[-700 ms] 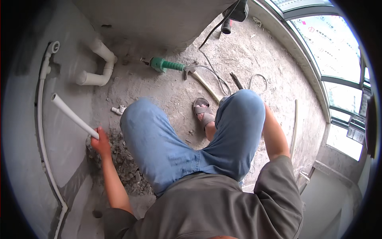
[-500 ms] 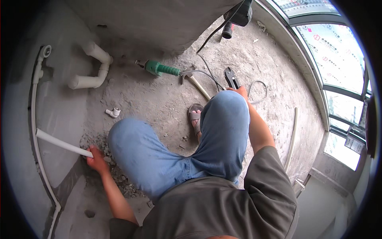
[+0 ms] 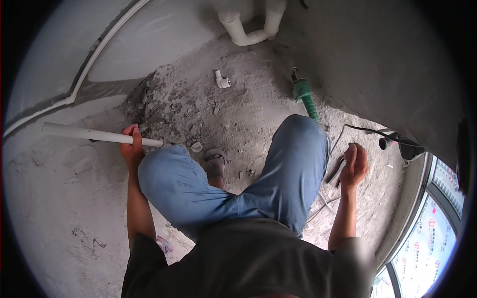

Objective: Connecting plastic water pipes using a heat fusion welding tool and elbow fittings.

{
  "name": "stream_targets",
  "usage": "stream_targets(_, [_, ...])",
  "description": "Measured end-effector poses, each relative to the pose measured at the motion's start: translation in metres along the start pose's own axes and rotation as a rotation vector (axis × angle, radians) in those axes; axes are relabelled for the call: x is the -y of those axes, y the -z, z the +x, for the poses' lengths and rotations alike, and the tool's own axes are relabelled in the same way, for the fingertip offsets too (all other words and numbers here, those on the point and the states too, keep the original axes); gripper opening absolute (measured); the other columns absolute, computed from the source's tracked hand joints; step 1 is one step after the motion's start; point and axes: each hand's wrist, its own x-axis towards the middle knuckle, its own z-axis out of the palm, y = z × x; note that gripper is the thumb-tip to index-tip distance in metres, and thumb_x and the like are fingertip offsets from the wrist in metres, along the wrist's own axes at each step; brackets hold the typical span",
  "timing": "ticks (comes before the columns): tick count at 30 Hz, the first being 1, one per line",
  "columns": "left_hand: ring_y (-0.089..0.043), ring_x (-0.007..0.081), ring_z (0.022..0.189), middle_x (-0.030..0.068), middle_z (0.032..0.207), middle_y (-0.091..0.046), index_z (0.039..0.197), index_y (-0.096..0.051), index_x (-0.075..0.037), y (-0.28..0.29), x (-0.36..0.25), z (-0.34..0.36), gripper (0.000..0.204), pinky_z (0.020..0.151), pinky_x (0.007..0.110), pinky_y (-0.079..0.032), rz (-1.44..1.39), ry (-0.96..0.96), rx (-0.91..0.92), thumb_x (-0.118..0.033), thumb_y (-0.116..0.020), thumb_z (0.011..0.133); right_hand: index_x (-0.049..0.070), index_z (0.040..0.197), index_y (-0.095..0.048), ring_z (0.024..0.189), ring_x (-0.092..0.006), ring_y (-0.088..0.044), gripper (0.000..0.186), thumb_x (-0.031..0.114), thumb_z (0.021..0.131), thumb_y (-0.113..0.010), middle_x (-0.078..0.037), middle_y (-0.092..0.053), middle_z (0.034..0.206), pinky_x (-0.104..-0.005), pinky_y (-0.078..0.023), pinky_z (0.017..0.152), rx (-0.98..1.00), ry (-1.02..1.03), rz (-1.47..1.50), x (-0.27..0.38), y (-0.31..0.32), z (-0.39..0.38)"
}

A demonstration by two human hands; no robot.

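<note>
White pipe point(image 3: 94, 134) lies across our left hand point(image 3: 132, 150) at the left of the frame, slanting slightly down from its far left end to its right end, just beside our left knee point(image 3: 166, 166). We have the fingers of that hand curled round the tube, close to its right end. Our right hand point(image 3: 354, 168), at the right of the frame, is raised with its fingers loosely bent; we cannot tell whether it has hold of anything small. Just left of it, we see a dark-handled tool point(image 3: 334, 171), partly hidden by our right knee point(image 3: 300, 141).

Near the upper middle, we have a white elbow fitting point(image 3: 223, 81) on the dusty floor point(image 3: 89, 208), well apart from both hands, with grey rubble point(image 3: 156, 99) to its left. Right of the fitting we see a green tool point(image 3: 302, 92), and at the top, a bent white drain pipe point(image 3: 246, 36). Our sandal point(image 3: 214, 161) shows between the knees.
</note>
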Motion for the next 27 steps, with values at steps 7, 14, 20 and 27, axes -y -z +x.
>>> stream_targets(7, [-0.058, 0.0148, 0.074, 0.0041, 0.082, -0.064, 0.105, -0.065, -0.003, 0.051, 0.042, -0.179, 0.021, 0.068, 0.031, -0.048, 0.139, 0.636, -0.066, -0.021, -0.064, 0.093, 0.005, 0.101, -0.066, 0.087, -0.0316, -0.067, 0.022, 0.025, 0.091, -0.066, -0.014, -0.069, 0.095, -0.04, -0.052, 0.076, 1.044, 0.667, -0.226, 0.118, -0.251, 0.126])
stream_targets(14, [-0.062, 0.0223, 0.078, 0.0111, 0.084, -0.066, 0.108, -0.061, -0.004, 0.009, 0.046, -0.442, 0.024, 0.072, 0.038, -0.049, -0.382, 0.9, -0.389, -0.023, -0.062, 0.092, 0.006, 0.11, -0.062, 0.099, -0.0329, -0.066, 0.057, 0.055, 0.082, -0.071, -0.014, -0.065, 0.105, -0.0428, -0.054, 0.084, 1.263, 1.153, -0.939, 0.015, -0.435, 0.125])
stream_targets(20, [-0.065, 0.0384, 0.087, 0.022, 0.09, -0.066, 0.112, -0.054, -0.006, -0.041, -0.042, -0.557, 0.032, 0.077, 0.045, -0.049, 0.001, 1.31, -0.415, -0.032, -0.058, 0.094, 0.008, 0.096, -0.061, 0.09, -0.0344, -0.068, 0.034, 0.038, 0.085, -0.072, -0.014, -0.068, 0.093, -0.0472, -0.055, 0.075, 1.136, 1.326, -1.018, -0.008, -0.465, 0.131])
stream_targets(27, [-0.065, 0.0386, 0.085, 0.0218, 0.091, -0.066, 0.116, -0.051, -0.004, -0.075, -0.07, -0.599, 0.038, 0.074, 0.047, -0.05, 0.047, 1.574, -0.597, -0.034, -0.062, 0.094, 0.007, 0.108, -0.06, 0.097, -0.0345, -0.066, 0.043, 0.04, 0.084, -0.071, -0.015, -0.069, 0.104, -0.0466, -0.052, 0.083, 1.182, 1.244, -0.961, 0.018, -0.466, 0.119])
